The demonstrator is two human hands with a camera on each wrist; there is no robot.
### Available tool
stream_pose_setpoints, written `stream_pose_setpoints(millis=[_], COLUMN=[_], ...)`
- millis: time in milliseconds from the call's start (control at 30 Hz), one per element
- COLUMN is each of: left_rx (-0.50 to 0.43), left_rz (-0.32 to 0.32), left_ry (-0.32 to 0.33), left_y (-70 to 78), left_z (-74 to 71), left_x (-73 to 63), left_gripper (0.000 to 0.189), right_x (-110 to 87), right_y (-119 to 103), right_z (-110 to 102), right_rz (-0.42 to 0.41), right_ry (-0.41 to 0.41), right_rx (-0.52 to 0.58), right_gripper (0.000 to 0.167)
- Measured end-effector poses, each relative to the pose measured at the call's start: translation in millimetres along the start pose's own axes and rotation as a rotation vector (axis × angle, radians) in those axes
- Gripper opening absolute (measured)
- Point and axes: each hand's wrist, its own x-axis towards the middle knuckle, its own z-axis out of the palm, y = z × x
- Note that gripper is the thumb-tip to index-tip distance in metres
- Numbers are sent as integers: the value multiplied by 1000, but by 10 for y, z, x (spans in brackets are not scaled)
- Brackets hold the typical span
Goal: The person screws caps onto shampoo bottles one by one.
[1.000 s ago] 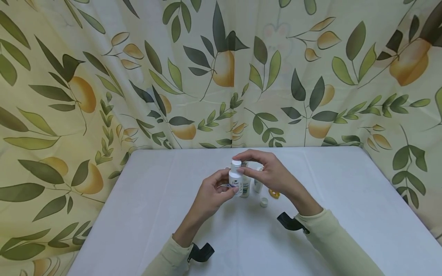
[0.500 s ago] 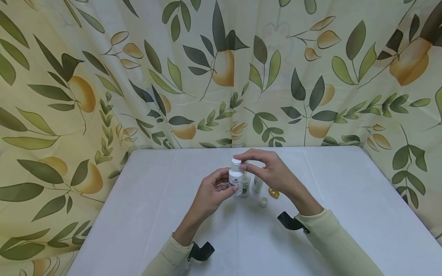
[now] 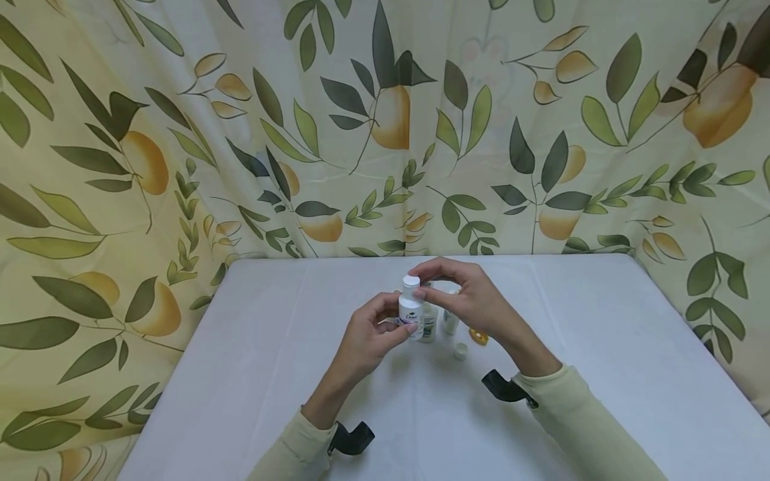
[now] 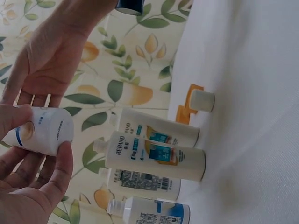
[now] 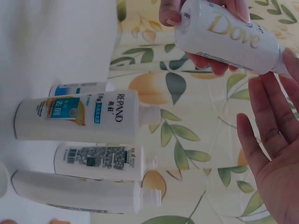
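Note:
In the head view a small white Dove bottle stands upright above the table. My left hand grips its body, thumb in front and fingers behind. My right hand reaches over from the other side and pinches the white cap between thumb and forefinger. The right wrist view shows the gold lettering on the Dove bottle, with the other right fingers spread apart from it. From the left wrist, the base of the bottle faces the camera; its cap is hidden there.
Several white bottles stand behind the hands, among them a REPAND bottle and one with a blue label. A loose white cap lies near an orange-yellow object on the white-covered table. A patterned curtain hangs behind.
Little differs. Both hands keep their hold on the bottle and its cap, and the right fingertips shift only slightly at the cap.

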Motion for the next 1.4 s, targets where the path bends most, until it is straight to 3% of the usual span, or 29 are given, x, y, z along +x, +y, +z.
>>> stream_pose_setpoints(millis=[633,967,1400], left_rx=[3,19,15], left_rz=[27,34,0], left_ry=[-12,-1,6], left_y=[-5,11,-18], left_z=[30,-17,-39], left_x=[6,-3,6], left_gripper=[43,47,48], right_x=[16,-18,-11], right_y=[-42,-13,40], right_z=[87,20,-35], right_rz=[32,-7,-50], right_ry=[-15,-35,-58], right_rx=[29,-30,-33], right_gripper=[31,40,36])
